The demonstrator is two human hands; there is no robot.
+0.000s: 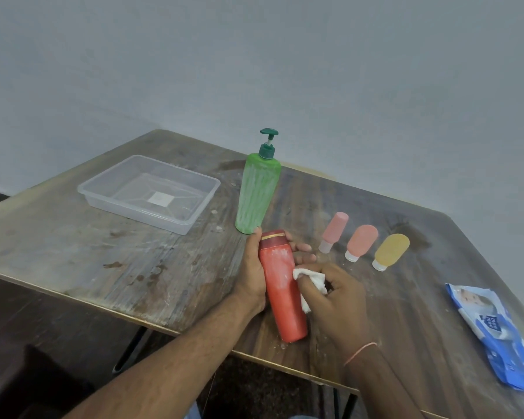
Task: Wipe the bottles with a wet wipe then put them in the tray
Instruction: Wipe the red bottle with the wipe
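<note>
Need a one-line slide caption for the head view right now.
Left hand holds red plastic bottle; right hand wipes it with white wet wipe; clear plastic tray empty.

Open tabletop [73,252] lies toward the tray [109,204] at 10 o'clock; the green pump bottle [256,195] blocks 12 o'clock.

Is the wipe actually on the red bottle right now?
Touching: the head view shows the wet wipe, pinched in the right hand, pressed against the red bottle.
</note>
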